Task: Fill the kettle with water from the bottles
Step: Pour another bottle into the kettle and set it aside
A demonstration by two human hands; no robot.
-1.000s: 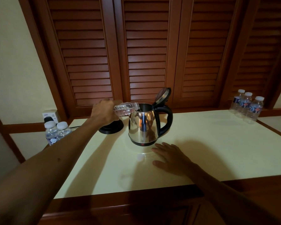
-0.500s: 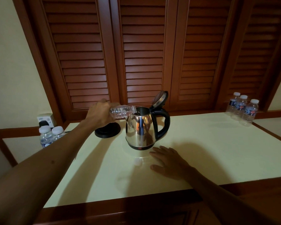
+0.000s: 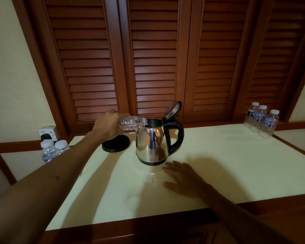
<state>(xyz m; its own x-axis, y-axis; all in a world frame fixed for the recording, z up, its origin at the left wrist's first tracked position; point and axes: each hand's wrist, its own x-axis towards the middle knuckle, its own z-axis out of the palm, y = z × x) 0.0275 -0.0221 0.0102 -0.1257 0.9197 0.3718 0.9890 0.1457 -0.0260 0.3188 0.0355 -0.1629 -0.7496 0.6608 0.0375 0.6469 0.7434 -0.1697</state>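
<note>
Head view of a pale yellow counter (image 3: 218,164) with a wooden edge, set before dark louvred wooden doors (image 3: 153,55). A stainless-steel kettle (image 3: 152,143) with a black handle on its right side stands upright near the counter's centre, off its round black base (image 3: 116,145), which lies just to the left and slightly farther back. The kettle's lid (image 3: 173,109) is hinged open, tilted up and to the right above the handle.

The left hand (image 3: 106,126) grips a clear plastic bottle (image 3: 132,122) by its lower end, fingers curled round it. The bottle lies almost horizontal, uncapped, with its neck at the left rim of the kettle's open mouth. Whether water is running from it cannot be told at this size.

The right hand (image 3: 181,178) rests flat on the counter, palm down, fingers straight and slightly spread, holding nothing; it lies just near and to the right of the kettle's foot. A small white cap (image 3: 149,178) lies on the counter just left of this hand.

3 capped bottles (image 3: 261,118) with blue labels stand together at the far right corner of the counter. 2 capped bottles (image 3: 54,150) stand at the left, partly hidden by the left forearm, below a wall socket (image 3: 48,132) holding a black plug.
</note>
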